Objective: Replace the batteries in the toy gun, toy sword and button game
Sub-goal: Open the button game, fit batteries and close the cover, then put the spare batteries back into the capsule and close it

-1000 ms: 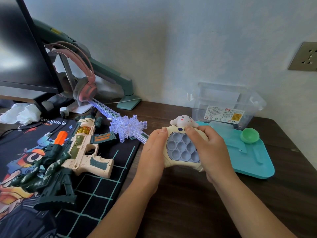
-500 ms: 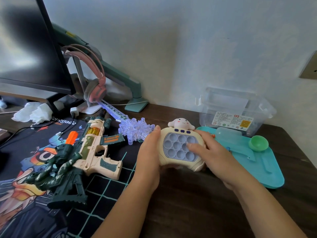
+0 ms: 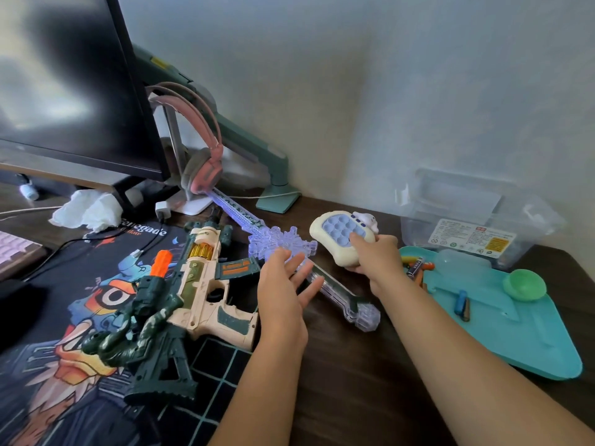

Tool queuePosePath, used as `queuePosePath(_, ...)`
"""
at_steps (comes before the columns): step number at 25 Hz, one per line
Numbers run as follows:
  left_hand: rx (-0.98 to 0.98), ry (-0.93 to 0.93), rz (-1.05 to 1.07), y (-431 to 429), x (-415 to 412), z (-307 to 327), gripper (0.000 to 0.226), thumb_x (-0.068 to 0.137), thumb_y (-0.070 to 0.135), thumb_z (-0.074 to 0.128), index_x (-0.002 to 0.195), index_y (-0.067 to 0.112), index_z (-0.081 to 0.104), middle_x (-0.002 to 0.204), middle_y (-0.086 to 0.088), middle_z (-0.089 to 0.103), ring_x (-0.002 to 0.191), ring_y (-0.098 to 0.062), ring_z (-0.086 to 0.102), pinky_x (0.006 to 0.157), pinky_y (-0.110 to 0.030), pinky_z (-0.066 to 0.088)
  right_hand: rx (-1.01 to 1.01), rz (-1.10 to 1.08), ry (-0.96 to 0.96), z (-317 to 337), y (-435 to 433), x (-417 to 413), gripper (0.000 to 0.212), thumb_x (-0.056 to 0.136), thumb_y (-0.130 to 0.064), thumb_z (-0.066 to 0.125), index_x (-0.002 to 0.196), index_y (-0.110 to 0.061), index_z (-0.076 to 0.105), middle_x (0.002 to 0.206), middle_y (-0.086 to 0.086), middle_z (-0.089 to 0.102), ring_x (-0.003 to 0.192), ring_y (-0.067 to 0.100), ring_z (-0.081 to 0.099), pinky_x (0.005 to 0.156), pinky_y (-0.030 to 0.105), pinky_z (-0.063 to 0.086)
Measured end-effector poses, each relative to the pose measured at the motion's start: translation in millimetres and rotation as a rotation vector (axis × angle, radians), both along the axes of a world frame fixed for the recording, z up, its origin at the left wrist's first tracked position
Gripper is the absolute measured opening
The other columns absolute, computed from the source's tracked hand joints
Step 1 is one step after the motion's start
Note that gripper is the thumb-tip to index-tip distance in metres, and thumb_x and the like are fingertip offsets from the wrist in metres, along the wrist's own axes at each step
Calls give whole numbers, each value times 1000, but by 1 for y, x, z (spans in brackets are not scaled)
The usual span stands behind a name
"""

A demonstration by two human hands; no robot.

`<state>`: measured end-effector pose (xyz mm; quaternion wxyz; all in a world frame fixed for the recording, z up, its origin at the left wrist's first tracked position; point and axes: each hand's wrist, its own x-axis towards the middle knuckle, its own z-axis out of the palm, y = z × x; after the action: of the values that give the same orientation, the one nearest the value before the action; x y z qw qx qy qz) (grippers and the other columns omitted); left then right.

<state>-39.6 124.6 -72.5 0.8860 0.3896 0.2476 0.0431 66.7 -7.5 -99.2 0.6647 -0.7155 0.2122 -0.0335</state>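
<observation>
The step in hand looks like the button game (image 3: 341, 235). The right hand (image 3: 376, 263) holds it up off the surface (image 3: 354, 381), with fingers curled round its lower end and the thumb on the front. The buttons face up. The left hand (image 3: 283, 288) is spread wide and holds nothing. It is over the toy sword (image 3: 344, 304), which lies between the two arms; I cannot tell if it touches. The toy gun (image 3: 206, 284) lies on the mat (image 3: 80, 284) to the left. Loose batteries (image 3: 415, 267) sit on the blue tray (image 3: 531, 349). The back of the game is hidden, so the next move is probably to flip it over and find the battery door.
</observation>
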Motion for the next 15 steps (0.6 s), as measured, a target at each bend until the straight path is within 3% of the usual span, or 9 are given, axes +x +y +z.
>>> queuePosePath(5, 9, -14, 14, 3, 7, -5, 33, 101, 29, 52, 127, 10, 58, 117, -10, 69, 103, -22, 69, 77, -39, 60, -187, 129, 68, 5, 16, 6, 51, 87, -40, 57, 127, -9, 49, 118, 12, 59, 98, 26, 62, 62, 34, 58)
queuePosePath(7, 24, -31, 16, 3, 7, -8, 33, 101, 28, 52, 128, 10, 58, 117, -9, 70, 103, -22, 70, 77, -38, 60, -377, 223, 88, 11, 18, -5, 59, 87, -50, 50, 129, -8, 51, 119, 13, 60, 101, 29, 62, 81, 39, 56)
queuePosePath(9, 70, -50, 17, 0, 7, -10, 31, 101, 26, 53, 128, 12, 58, 116, -7, 70, 102, -20, 70, 75, -37, 60, -597, 227, -11, 16, 6, -21, 53, 94, -42, 46, 136, -10, 47, 125, 10, 56, 113, 28, 56, 93, 32, 45)
queuePosePath(12, 259, -156, 17, -11, 2, -9, 15, 101, 21, 53, 113, 21, 61, 113, -4, 70, 100, -18, 70, 67, -31, 58, -835, -5, -311, 32, -38, -52, 35, 97, -19, 45, 130, -17, 54, 123, 8, 56, 117, 26, 48, 96, 31, 36)
queuePosePath(13, 348, -217, 10, -16, -2, -9, 11, 101, 20, 53, 108, 23, 61, 112, -4, 70, 100, -18, 70, 67, -30, 57, -939, -77, -329, 34, -59, -59, 34, 95, -14, 45, 127, -19, 57, 123, 7, 56, 118, 27, 46, 98, 33, 34)
queuePosePath(15, 542, -352, -23, -28, -9, -14, 13, 100, 17, 54, 104, 28, 61, 109, 0, 69, 101, -18, 69, 72, -35, 58, -1176, -114, -185, 35, -99, -65, 41, 90, -8, 47, 128, -23, 56, 130, 7, 52, 122, 29, 39, 102, 35, 29)
